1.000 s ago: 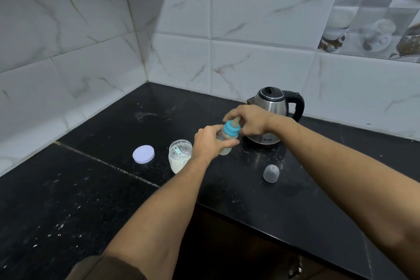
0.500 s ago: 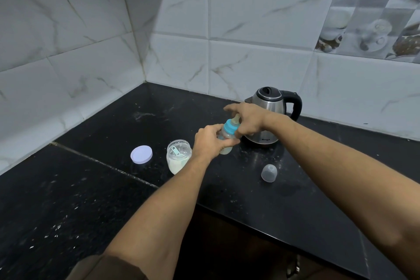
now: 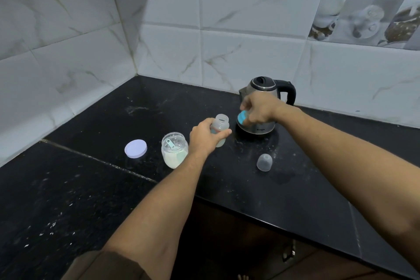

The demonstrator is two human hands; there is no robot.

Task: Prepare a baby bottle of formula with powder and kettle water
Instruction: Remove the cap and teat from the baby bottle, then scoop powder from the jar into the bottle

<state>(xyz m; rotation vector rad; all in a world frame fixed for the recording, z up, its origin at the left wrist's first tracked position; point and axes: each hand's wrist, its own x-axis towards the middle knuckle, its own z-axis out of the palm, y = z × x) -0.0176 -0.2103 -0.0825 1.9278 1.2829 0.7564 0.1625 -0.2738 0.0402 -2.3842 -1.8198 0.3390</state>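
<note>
The bottle (image 3: 220,129) stands upright on the black counter (image 3: 91,188) just left of the frame's centre, its mouth open. The left hand (image 3: 205,137) wraps its lower body, thumb across the front. It is small, cloudy plastic with a waisted, rounded shape. I judge it light and stiff, and easy to tip when empty, so a hold low on the body suits steadying it for filling.

Just right of it, the right hand (image 3: 259,109) pinches the blue screw ring (image 3: 242,118) in curled fingers, held in the air in front of the kettle (image 3: 261,128). The fingers hide whether the teat sits in the ring; probably it does.

The kettle is brushed steel with a black lid and handle. It is likely the heavy item here and best taken by the handle.

Left of the bottle, the clear powder jar (image 3: 174,152) holds white powder and a pale scoop (image 3: 171,143). Its flat lilac jar lid (image 3: 135,148) lies further left. A domed clear cap (image 3: 264,162) rests lower right of the bottle on the glossy, speckled stone.
</note>
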